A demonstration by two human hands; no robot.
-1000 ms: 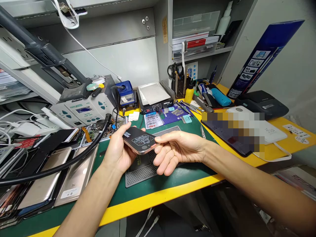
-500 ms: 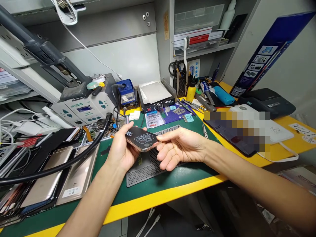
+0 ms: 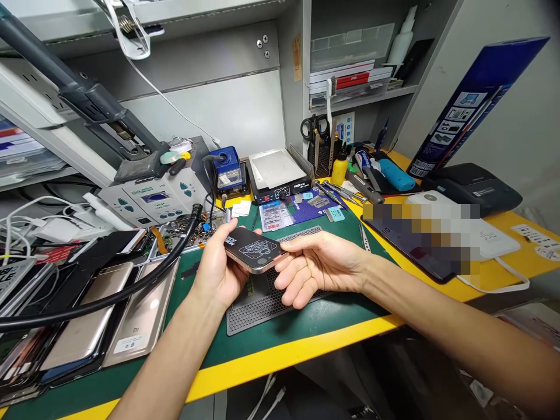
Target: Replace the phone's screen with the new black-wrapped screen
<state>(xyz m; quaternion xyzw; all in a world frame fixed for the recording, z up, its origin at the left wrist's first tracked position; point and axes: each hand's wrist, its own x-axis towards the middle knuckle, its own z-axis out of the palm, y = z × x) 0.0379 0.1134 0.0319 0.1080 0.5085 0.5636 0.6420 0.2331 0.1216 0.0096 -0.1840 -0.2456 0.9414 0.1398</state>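
A smartphone with a home button and white line art on its dark screen lies face up and tilted above the bench. My left hand wraps around its left side, thumb along the edge and fingers underneath. At the right end, the thumb and forefinger of my right hand pinch its edge near the home button, while the other fingers curl loosely below. Beneath both hands is a grey perforated mat on the green work mat. The phone hides part of the perforated mat.
Used phones are stacked at left, with a black hose arching over them. Behind stand a hot-air station, a blue soldering station and a heating plate. Tweezers and another phone lie right.
The whole scene has shifted slightly down and right as the head view tilts. Both hands keep their grip on the phone, with hardly any movement between them.
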